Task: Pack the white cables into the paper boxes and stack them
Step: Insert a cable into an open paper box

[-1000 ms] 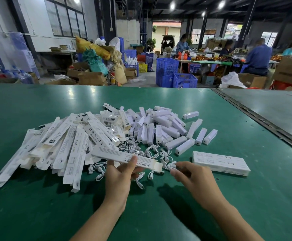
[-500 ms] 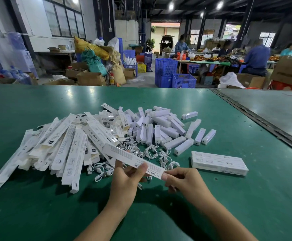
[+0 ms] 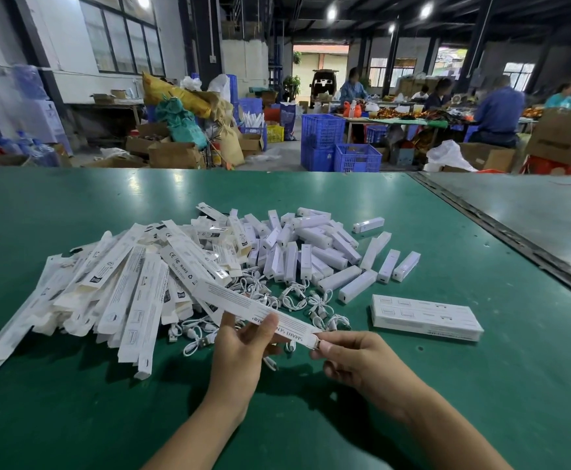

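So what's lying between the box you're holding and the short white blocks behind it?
Head view: loose coiled white cables on the green table, between the held box and the white blocks.

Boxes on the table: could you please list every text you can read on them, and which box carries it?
"SMART S…AMP": held box, upside down, middle hidden by left hand.
"CE FC RoHS": flat box.
"Made in China": same flat box.
Stack and other boxes: print too small to read.
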`<state>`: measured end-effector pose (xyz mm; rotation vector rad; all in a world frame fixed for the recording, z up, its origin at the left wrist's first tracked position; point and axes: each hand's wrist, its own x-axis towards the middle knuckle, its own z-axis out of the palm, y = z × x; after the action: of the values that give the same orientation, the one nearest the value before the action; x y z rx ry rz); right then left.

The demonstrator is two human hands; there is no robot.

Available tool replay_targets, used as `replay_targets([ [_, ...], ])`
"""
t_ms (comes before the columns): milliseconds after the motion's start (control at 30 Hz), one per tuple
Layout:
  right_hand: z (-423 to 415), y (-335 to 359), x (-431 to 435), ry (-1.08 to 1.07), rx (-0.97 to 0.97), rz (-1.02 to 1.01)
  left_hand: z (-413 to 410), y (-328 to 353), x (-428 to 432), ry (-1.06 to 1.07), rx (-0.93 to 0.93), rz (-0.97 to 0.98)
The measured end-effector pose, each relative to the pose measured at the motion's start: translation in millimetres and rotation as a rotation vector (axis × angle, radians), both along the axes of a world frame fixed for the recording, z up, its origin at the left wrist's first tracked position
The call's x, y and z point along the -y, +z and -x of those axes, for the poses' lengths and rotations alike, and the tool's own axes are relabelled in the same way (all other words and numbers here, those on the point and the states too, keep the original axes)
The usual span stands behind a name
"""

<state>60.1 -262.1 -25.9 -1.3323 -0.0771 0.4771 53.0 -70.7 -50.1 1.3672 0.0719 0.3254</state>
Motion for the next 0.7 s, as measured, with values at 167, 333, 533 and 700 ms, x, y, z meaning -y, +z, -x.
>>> replay_targets([
  [167,-1.2,-3.9,-3.2,-0.041,0.062,0.027,0.0,2.2,0.7,-0.035,0.006,0.032],
  [333,0.6,-5.7,-4.1,-0.099,0.221,0.255,0.0,0.7,4.0,-0.067,0.026,0.059],
  [533,4.2,-10.6,-10.9,-0.299,0.510,0.523,-2.6,-0.5,0.9,-0.056,0.022,0.099],
  [700,5.6,-12.4,-13.9,-0.259,0.852,0.648,-0.7,-3.5,3.2,-0.087,0.014,0.028],
])
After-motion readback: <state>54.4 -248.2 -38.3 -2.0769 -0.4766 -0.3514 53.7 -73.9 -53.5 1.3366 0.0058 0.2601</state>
